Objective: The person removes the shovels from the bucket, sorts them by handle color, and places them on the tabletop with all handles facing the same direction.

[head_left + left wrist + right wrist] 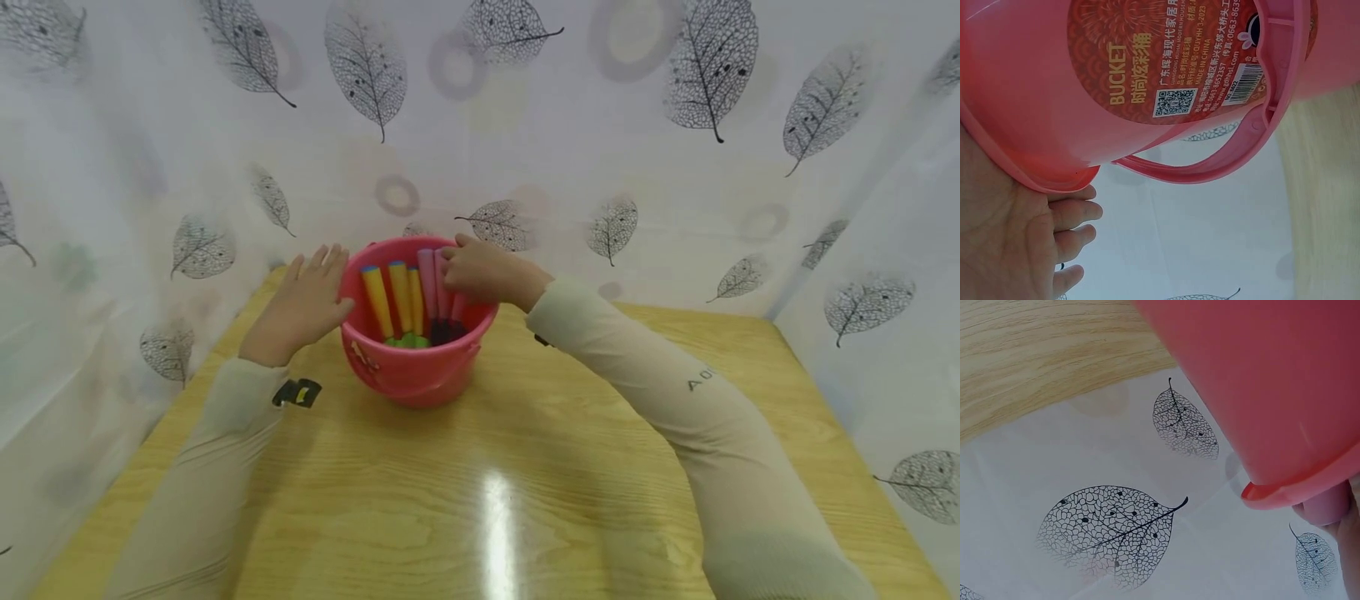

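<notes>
A pink bucket (423,383) stands upright on the table. Several yellow handles (401,296) with blue ends and green lower parts lean inside it, beside pink handles (427,283) with dark lower parts. What the handles belong to is hidden in the bucket. At the bucket's left rim, my left hand (300,304) rests with its fingers extended; the left wrist view shows its palm against the rim (1041,184). My right hand (487,271) reaches over the right rim and grips a pink handle, whose end (1327,505) shows between the fingers in the right wrist view.
The wooden table (420,508) extends in front of the bucket and to its right. A pale curtain (540,150) with leaf prints hangs behind and along both sides. The bucket's pink carrying handle (1185,174) hangs down near its printed label (1141,69).
</notes>
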`<state>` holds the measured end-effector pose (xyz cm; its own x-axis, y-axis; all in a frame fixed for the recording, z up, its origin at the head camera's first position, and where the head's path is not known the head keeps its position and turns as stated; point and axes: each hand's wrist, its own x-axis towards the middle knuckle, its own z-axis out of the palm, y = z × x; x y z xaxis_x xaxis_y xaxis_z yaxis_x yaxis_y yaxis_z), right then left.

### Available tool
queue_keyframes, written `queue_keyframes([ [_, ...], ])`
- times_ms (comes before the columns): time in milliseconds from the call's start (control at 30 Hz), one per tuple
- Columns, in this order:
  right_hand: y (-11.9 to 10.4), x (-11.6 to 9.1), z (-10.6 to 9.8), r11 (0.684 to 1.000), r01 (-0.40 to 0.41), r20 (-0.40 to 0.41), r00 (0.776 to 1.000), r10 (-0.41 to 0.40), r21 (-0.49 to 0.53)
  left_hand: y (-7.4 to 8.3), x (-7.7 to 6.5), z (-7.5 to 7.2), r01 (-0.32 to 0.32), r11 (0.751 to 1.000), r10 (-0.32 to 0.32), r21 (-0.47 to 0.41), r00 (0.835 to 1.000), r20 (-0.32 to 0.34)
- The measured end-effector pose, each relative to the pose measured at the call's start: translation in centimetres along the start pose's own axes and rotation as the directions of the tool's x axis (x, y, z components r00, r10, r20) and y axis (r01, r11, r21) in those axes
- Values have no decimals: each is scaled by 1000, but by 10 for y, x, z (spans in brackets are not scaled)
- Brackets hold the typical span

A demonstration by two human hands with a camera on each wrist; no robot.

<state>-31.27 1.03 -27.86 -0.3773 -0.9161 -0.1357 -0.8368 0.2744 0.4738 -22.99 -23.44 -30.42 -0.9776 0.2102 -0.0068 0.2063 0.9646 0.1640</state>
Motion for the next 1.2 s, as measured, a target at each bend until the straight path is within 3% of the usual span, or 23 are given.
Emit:
queue_keyframes([
  [433,0,-18,-15,984,20,-70,997,-33,-177,-1,-1,0,-2,1000,2,-14,1000,-14],
  [733,5,-36,-18,986,-41,-147,989,17,-160,-2,0,0,-11,1000,11,-12,1000,-10],
  [1033,10,-54,-14,970,-136,-318,946,66,-202,-1,0,1,-14,1000,14,-6,1000,-15],
  [1200,12,-62,-4,966,-185,-442,893,88,-181,1,-1,1,-16,1000,16,-2,1000,-11],
])
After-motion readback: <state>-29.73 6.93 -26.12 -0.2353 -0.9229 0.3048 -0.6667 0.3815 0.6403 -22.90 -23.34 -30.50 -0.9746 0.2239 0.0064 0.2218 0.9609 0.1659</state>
